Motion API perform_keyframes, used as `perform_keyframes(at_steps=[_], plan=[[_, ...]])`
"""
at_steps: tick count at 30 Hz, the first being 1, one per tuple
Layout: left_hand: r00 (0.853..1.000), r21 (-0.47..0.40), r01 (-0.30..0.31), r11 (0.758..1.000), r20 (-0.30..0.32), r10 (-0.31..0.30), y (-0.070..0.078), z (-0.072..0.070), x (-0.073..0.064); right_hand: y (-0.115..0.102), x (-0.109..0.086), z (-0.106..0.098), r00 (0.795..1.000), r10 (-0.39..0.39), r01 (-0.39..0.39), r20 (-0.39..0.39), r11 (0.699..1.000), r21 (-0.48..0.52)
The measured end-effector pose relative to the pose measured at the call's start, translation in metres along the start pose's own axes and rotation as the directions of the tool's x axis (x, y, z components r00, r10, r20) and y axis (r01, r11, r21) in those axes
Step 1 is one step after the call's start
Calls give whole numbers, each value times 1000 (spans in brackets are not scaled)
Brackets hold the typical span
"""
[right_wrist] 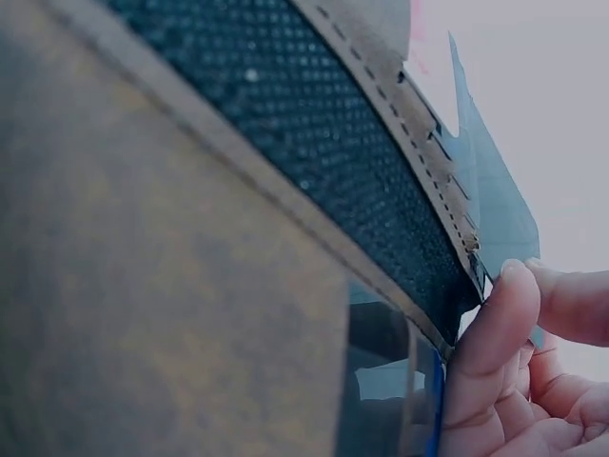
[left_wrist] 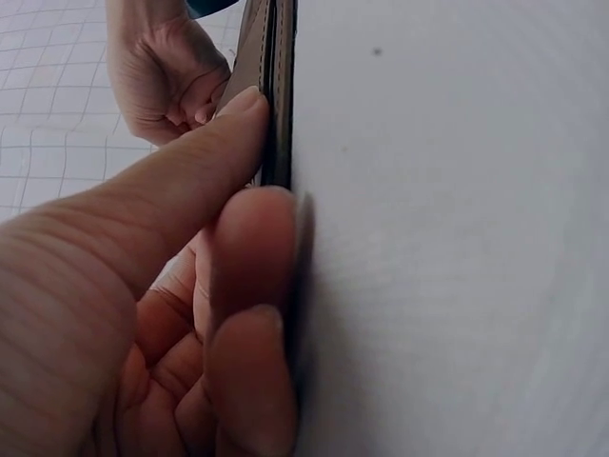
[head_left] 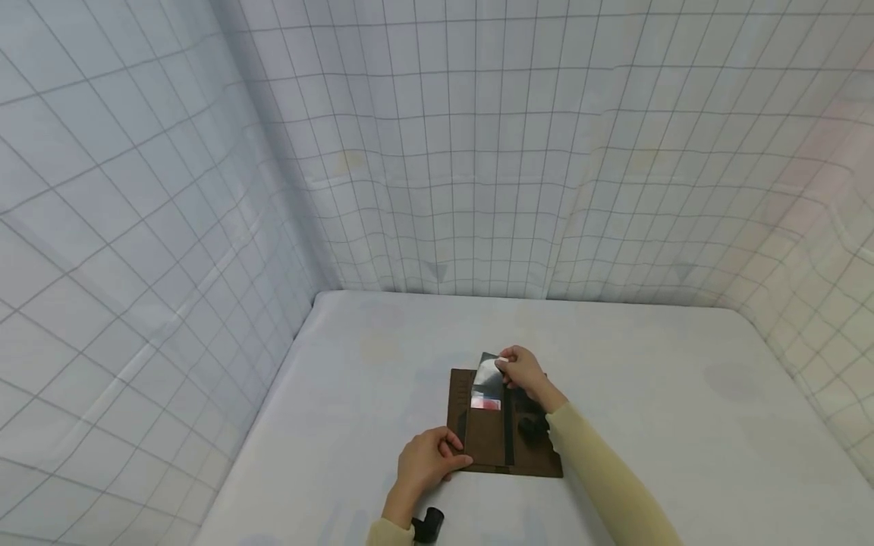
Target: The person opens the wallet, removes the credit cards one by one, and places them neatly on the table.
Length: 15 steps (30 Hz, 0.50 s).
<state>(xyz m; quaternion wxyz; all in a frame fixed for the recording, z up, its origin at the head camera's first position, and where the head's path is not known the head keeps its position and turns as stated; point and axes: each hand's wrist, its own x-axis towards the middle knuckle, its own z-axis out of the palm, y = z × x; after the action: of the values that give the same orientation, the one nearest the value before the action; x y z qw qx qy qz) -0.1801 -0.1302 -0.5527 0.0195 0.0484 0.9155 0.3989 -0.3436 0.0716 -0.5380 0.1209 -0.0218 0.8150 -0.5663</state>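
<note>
A brown leather document wallet (head_left: 486,440) lies spread out on the white table, with dark bands running along its panels. My left hand (head_left: 425,459) pinches its near left edge, thumb on top and fingers against the edge, as the left wrist view shows. At the far edge my right hand (head_left: 522,369) pinches a thin, shiny, see-through plastic sheet (head_left: 488,373) between thumb and finger. This sheet (right_wrist: 500,190) stands up beside the stitched card slots in the right wrist view. Below it in the head view, a red and white patch (head_left: 485,404) shows on the left panel.
The white table (head_left: 655,425) extends around the wallet on all sides. White grid-patterned curtains (head_left: 444,152) hang behind it and at both sides. Black wrist cameras sit on both arms, the left one (head_left: 430,523) just over the table near the front.
</note>
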Motion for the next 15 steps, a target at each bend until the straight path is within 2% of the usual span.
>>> perform_keyframes(at_steps=[6, 10, 12, 15], plan=[[1000, -9, 0, 1000, 0, 0, 1, 0, 1, 0, 2, -2, 1000, -10, 10, -8, 1000, 27], [1000, -12, 1, 1000, 1, -1, 2, 1, 2, 1, 2, -5, 999, -15, 17, -41, 999, 45], [1000, -11, 1, 1000, 4, -1, 2, 0, 2, 2, 1, -8, 998, -32, 34, -57, 999, 25], [1000, -6, 1, 1000, 4, -1, 2, 0, 0, 2, 0, -14, 995, -75, 70, -67, 995, -70]])
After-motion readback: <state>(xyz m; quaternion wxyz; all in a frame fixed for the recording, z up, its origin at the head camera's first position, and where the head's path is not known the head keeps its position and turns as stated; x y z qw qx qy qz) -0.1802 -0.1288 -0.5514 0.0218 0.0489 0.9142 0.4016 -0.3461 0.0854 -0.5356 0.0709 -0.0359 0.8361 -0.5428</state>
